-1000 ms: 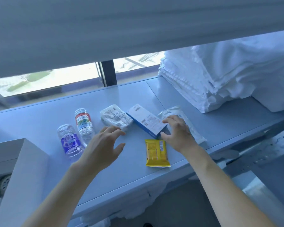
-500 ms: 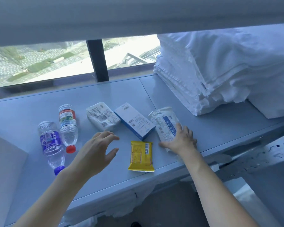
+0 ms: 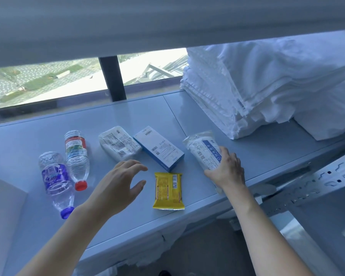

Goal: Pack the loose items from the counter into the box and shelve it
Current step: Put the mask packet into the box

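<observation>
The soft white plastic pouch with a blue printed label (image 3: 204, 151) lies at about three o'clock among the loose items, near the front edge of the pale grey table (image 3: 139, 114), and the right hand (image 3: 226, 170) rests on its near end, fingers curled over the far side and thumb pressed at the near corner, so the grip looks only part closed. The pouch looks slack and slippery; lifted by that one end it may sag, fold or slide out of the fingers and drop past the table edge just below it. Its near tip seems to overhang that edge, though the wrist hides most of it. At nine o'clock from the pouch lies a flat white and blue cardboard carton (image 3: 159, 149), angled, close enough that a sideways drag could knock it. Below that, at about six o'clock, a yellow foil snack packet (image 3: 168, 191) lies close to the table front and could be swept off by a forearm. Further left sits a white wrapped tissue pack (image 3: 119, 145), then two clear plastic bottles on their sides, one with a red cap (image 3: 76, 156), one with a blue cap (image 3: 56, 180); being round, they may roll if nudged. The left hand (image 3: 119, 186) hovers above the table between the tissue pack and the yellow packet, fingers spread apart, holding nothing. A stack of folded white towels (image 3: 267, 92) stands at one o'clock.
</observation>
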The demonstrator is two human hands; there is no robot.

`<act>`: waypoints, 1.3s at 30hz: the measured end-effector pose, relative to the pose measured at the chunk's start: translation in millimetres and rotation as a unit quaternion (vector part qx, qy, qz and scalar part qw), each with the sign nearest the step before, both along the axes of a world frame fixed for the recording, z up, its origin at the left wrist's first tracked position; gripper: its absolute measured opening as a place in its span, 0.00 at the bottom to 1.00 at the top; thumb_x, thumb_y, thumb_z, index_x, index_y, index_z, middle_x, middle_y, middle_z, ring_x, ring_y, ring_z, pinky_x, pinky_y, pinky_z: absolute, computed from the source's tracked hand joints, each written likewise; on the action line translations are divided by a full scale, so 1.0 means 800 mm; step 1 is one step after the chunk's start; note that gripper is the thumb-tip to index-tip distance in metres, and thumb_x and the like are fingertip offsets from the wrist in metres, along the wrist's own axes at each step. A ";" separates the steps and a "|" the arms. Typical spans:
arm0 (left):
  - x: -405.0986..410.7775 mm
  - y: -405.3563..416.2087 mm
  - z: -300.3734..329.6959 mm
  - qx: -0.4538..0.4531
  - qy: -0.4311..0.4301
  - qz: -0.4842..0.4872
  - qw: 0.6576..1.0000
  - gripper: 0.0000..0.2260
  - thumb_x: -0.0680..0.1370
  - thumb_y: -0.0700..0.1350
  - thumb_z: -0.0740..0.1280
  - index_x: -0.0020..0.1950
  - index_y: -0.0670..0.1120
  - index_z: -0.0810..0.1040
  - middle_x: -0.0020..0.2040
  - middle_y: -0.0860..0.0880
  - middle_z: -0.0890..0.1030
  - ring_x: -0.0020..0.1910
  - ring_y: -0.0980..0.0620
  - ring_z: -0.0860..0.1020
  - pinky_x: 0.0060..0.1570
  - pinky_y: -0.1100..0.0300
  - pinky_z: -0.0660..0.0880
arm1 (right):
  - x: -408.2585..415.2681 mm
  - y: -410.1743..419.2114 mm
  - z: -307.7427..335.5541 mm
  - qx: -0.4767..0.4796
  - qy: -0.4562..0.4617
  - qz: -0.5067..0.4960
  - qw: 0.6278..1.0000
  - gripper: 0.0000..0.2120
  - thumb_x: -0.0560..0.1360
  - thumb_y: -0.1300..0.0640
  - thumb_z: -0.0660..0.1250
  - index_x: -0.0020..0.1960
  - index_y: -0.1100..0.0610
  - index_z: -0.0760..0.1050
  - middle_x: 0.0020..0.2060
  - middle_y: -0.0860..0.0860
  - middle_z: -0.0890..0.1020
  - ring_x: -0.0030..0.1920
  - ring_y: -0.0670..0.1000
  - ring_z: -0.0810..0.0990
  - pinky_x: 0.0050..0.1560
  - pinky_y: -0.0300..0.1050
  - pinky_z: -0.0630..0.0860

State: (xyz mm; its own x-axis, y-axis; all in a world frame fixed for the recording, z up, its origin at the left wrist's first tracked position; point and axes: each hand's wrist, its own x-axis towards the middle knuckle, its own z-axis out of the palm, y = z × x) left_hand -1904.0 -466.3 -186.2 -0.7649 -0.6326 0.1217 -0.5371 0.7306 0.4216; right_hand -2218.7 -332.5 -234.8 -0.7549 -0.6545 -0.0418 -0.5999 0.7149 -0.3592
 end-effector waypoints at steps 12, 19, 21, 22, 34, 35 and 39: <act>0.015 0.000 0.033 -0.062 0.044 -0.038 0.996 0.32 0.74 0.52 0.75 0.76 0.53 0.68 0.71 0.53 0.72 0.69 0.50 0.71 0.65 0.52 0.74 | 0.077 0.001 0.103 -0.088 -0.129 0.092 0.983 0.38 0.62 0.47 0.74 0.71 0.43 0.68 0.55 0.47 0.76 0.53 0.50 0.78 0.51 0.46 0.79; 0.058 -0.006 0.051 -0.165 0.028 -0.070 0.983 0.34 0.71 0.51 0.77 0.75 0.50 0.71 0.74 0.47 0.71 0.74 0.43 0.68 0.70 0.47 0.67 | 0.202 -0.042 0.137 -0.056 -0.252 0.273 0.927 0.41 0.60 0.46 0.72 0.71 0.34 0.65 0.61 0.40 0.77 0.59 0.41 0.77 0.57 0.39 0.76; 0.086 -0.010 0.052 -0.178 0.023 -0.055 0.982 0.32 0.70 0.47 0.77 0.73 0.50 0.74 0.72 0.47 0.74 0.71 0.43 0.71 0.68 0.44 0.70 | 0.230 -0.056 0.143 -0.068 -0.241 0.305 0.919 0.41 0.61 0.46 0.73 0.72 0.34 0.65 0.62 0.39 0.75 0.61 0.42 0.76 0.59 0.40 0.77; 0.101 -0.012 0.053 -0.186 0.023 -0.043 0.981 0.30 0.70 0.45 0.77 0.72 0.49 0.76 0.70 0.47 0.76 0.69 0.42 0.73 0.66 0.43 0.71 | 0.243 -0.063 0.147 -0.074 -0.232 0.322 0.915 0.42 0.61 0.47 0.73 0.73 0.35 0.64 0.62 0.38 0.74 0.61 0.42 0.75 0.57 0.40 0.78; 0.292 -0.025 0.091 -0.275 0.036 0.093 0.956 0.19 0.77 0.42 0.63 0.67 0.47 0.81 0.69 0.46 0.80 0.67 0.41 0.78 0.64 0.39 0.73 | 0.428 -0.144 0.188 -0.086 -0.137 0.494 0.854 0.48 0.62 0.38 0.75 0.77 0.35 0.57 0.67 0.38 0.70 0.67 0.45 0.71 0.65 0.46 0.72; 0.309 -0.026 0.091 -0.276 0.037 0.104 0.955 0.18 0.77 0.41 0.64 0.67 0.47 0.81 0.69 0.46 0.80 0.67 0.41 0.78 0.64 0.39 0.73 | 0.445 -0.151 0.189 -0.091 -0.133 0.502 0.850 0.47 0.62 0.39 0.74 0.76 0.35 0.58 0.66 0.39 0.71 0.66 0.45 0.71 0.65 0.45 0.73; 0.375 -0.032 0.095 -0.280 0.046 0.145 0.948 0.17 0.78 0.41 0.68 0.67 0.47 0.81 0.68 0.45 0.80 0.67 0.40 0.77 0.65 0.39 0.73 | 0.512 -0.178 0.196 -0.113 -0.121 0.526 0.835 0.43 0.61 0.43 0.71 0.75 0.38 0.62 0.58 0.42 0.73 0.61 0.48 0.74 0.61 0.49 0.75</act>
